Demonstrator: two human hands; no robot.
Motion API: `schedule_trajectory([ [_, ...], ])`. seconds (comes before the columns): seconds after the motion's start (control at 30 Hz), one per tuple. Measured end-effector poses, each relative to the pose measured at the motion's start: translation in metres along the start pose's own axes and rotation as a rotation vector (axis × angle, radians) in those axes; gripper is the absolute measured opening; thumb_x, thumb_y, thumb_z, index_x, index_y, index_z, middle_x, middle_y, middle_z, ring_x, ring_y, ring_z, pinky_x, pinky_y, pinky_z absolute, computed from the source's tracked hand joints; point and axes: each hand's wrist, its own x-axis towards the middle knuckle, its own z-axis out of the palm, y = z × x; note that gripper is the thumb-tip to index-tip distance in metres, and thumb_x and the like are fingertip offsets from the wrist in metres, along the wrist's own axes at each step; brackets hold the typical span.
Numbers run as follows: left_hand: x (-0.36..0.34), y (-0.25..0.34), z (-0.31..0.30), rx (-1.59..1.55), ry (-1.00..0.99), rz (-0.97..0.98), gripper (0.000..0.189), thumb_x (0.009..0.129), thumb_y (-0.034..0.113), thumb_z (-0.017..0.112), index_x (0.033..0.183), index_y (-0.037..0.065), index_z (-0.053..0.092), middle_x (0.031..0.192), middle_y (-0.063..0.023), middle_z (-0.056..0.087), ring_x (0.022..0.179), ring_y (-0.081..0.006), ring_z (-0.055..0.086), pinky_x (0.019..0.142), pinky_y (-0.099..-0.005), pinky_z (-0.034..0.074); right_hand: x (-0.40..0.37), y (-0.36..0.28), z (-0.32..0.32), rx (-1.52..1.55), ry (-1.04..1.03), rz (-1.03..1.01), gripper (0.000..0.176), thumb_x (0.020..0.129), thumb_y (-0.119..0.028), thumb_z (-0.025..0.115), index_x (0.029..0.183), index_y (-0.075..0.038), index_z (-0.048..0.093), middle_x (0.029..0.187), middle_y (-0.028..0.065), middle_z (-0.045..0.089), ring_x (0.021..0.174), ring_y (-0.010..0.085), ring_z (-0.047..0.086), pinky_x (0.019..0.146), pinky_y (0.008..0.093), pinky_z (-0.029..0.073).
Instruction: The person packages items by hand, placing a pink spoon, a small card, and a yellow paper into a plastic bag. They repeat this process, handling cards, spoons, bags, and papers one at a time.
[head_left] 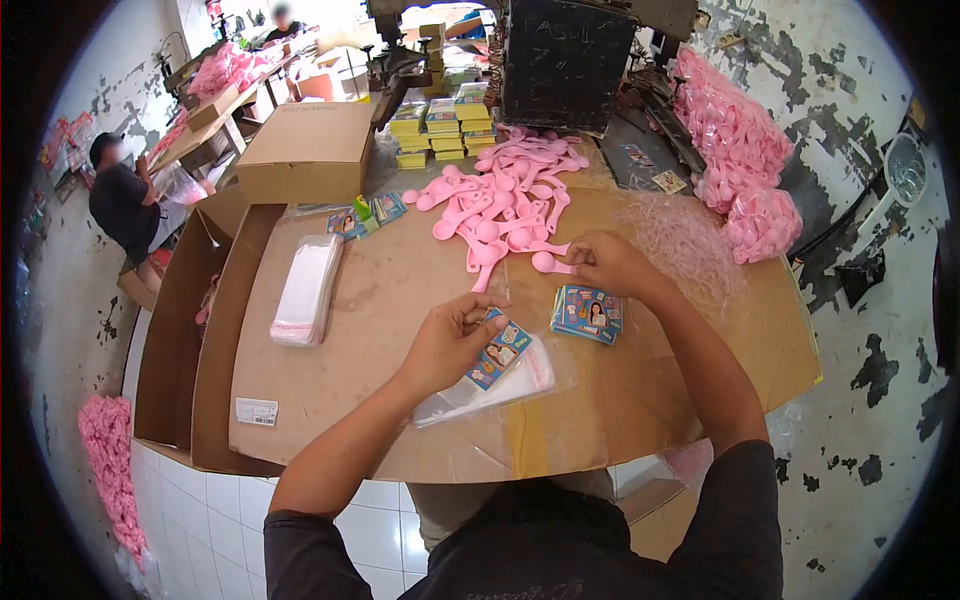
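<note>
My left hand (455, 340) pinches a blue printed card (500, 352) between thumb and fingers. That card is tilted above a stack of clear plastic bags (525, 378) near the table's front edge. My right hand (605, 262) has its fingers closed on the handle of a pink measuring spoon (545, 262), at the near edge of the spoon pile (495, 205). Just below my right hand lies a stack of the same blue cards (588, 314).
Another stack of clear bags (307, 290) lies left on the cardboard-covered table (380, 400). Behind are a closed carton (305, 150), yellow-edged card stacks (440, 125) and a dark machine (565, 65). Shredded plastic strands (685, 240) lie right. A person (125, 195) sits far left.
</note>
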Motion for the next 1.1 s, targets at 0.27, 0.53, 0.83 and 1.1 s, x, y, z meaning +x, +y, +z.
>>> schedule_trajectory([
  [0.27,0.003,-0.007,-0.002,-0.123,-0.004,0.046,0.03,0.101,0.008,0.065,0.128,-0.002,0.06,0.094,-0.003,0.073,0.073,-0.0024,0.061,0.06,-0.02,0.048,-0.022,-0.005,-0.016,-0.097,0.152,-0.288,0.019,0.087,-0.013,0.069,0.104,-0.003,0.07,0.099,0.0159,0.069,0.09,0.0311,0.065,0.08,0.041,0.053],
  [0.53,0.0,-0.004,0.001,-0.124,0.01,0.064,0.029,0.1,0.009,0.066,0.126,-0.004,0.062,0.1,-0.0059,0.075,0.082,-0.0046,0.067,0.069,-0.0205,0.054,-0.06,-0.083,-0.035,0.355,0.185,-0.205,0.015,0.097,-0.012,0.062,0.1,0.0,0.071,0.089,0.0083,0.067,0.075,0.015,0.062,0.068,0.0304,0.049],
  [0.83,-0.005,-0.001,0.009,-0.024,-0.07,0.09,0.029,0.102,0.02,0.066,0.123,0.0,0.068,0.092,-0.0014,0.074,0.074,-0.0019,0.06,0.058,-0.0187,0.045,-0.061,-0.11,-0.007,0.346,0.115,-0.268,0.035,0.1,-0.013,0.056,0.133,-0.001,0.06,0.121,0.0133,0.067,0.109,0.0234,0.064,0.095,0.0373,0.05],
  [1.1,-0.007,0.003,0.002,-0.22,-0.256,0.082,0.03,0.102,0.022,0.067,0.123,0.002,0.069,0.105,-0.0023,0.073,0.087,-0.0061,0.065,0.075,-0.0232,0.052,-0.055,-0.117,0.004,1.294,-0.323,-0.346,0.051,0.104,-0.021,0.054,0.149,0.0,0.043,0.146,0.0144,0.052,0.137,0.0244,0.047,0.117,0.0396,0.033],
])
